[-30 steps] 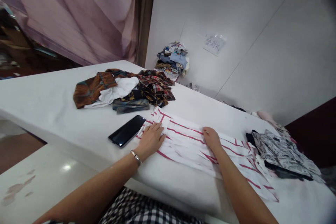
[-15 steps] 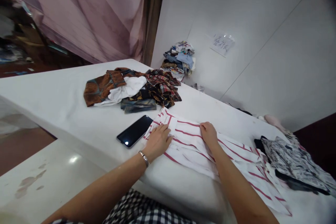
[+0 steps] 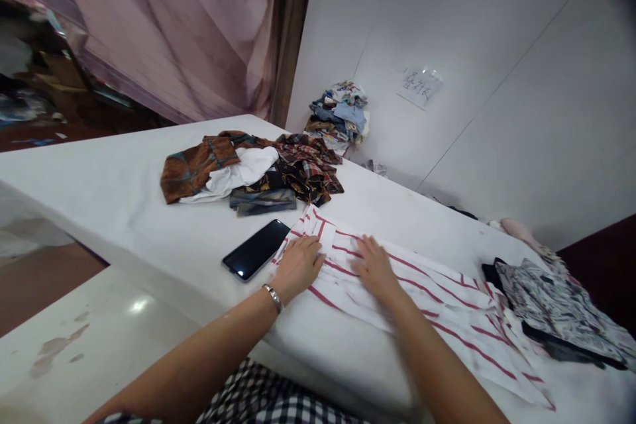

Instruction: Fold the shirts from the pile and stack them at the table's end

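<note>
A white shirt with red stripes (image 3: 457,318) lies stretched along the table's front edge. On its left end rests my left hand (image 3: 299,266), palm down with the fingers laid out on the cloth; a bracelet circles that wrist. My right hand (image 3: 376,269) lies flat on the middle of the cloth, fingers spread and slightly blurred. Just left of my left hand, a black smartphone (image 3: 257,250) sits on the table, its upper right corner near the striped cloth.
The white table (image 3: 124,192) bears a heap of crumpled clothes (image 3: 243,169) behind the phone. Grey patterned clothing (image 3: 556,305) lies at the right. A tall clothes pile (image 3: 340,116) stands by the wall, near a paper sign (image 3: 420,86). A pink curtain (image 3: 173,26) hangs at the left.
My right hand has moved left and toward me across the striped cloth, its closed fingers now spread flat. The left hand has stayed in place.
</note>
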The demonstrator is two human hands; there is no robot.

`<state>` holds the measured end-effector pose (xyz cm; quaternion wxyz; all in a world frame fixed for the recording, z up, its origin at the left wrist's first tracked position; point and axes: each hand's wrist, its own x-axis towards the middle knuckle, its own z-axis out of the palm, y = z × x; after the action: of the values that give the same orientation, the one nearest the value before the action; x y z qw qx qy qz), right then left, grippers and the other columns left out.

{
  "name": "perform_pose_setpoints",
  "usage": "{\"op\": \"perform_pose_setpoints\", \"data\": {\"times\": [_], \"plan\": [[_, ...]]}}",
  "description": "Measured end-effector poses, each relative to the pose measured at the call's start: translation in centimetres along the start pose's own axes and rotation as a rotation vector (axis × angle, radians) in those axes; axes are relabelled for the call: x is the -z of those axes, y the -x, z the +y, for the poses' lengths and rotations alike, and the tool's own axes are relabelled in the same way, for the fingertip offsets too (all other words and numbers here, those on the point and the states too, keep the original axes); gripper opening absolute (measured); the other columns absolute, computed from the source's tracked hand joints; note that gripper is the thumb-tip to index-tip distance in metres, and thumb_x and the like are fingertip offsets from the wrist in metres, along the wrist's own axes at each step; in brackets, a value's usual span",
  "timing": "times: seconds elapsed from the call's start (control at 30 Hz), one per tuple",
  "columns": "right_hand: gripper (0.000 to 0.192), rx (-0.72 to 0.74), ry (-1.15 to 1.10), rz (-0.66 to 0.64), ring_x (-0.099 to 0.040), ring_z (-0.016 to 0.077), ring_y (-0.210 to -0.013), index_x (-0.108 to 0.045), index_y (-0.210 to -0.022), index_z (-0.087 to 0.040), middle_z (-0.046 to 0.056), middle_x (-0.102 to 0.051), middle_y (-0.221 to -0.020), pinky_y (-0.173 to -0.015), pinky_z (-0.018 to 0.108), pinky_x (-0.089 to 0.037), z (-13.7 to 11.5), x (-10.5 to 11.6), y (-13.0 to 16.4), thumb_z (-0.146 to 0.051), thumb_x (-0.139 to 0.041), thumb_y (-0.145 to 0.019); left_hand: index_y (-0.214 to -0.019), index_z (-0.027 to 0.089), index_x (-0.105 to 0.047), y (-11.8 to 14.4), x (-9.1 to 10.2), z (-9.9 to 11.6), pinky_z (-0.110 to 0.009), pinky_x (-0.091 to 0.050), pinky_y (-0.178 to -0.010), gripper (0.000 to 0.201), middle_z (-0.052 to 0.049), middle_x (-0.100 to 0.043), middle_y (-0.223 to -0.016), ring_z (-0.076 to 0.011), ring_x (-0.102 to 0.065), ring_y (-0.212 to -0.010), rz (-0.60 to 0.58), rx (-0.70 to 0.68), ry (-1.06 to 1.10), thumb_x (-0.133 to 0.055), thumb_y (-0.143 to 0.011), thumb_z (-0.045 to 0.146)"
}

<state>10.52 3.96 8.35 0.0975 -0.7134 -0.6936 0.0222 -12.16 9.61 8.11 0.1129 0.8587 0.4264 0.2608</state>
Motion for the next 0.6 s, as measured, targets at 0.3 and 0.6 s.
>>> {"op": "perform_pose_setpoints", "data": {"times": [0.3,0.6], "plan": [[0.061,-0.003,-0.066,-0.152,-0.015,0.0233,-0.148,-0.033,-0.150,-0.019,0.008,-0.022,-0.159,-0.118,0.049,-0.012,-1.4,-1.2,0.8,-0.049,-0.031,-0.097,-0.126,0.011,-0.057,-3.6,2.5,-1.7,-0.046,-0.039,-0.104,0.046,-0.019,-0.050,-0.142,-0.0312,-0.046,-0.130,0.113,0.203,-0.148,-0.042,-0.091,0.038],[0.060,0.002,-0.134,-0.139,-0.016,0.0241,-0.148,-0.034,-0.149,-0.020,0.009,-0.024,-0.159,-0.118,0.049,-0.011,-1.6,-0.5,0.8,-0.050,-0.034,-0.097,-0.111,0.010,-0.067,-8.1,1.9,-2.9,-0.055,-0.031,-0.102,0.055,-0.025,-0.056,-0.132,-0.0403,-0.040,-0.130,-0.241,0.327,-0.378,-0.045,-0.084,0.052]]}}
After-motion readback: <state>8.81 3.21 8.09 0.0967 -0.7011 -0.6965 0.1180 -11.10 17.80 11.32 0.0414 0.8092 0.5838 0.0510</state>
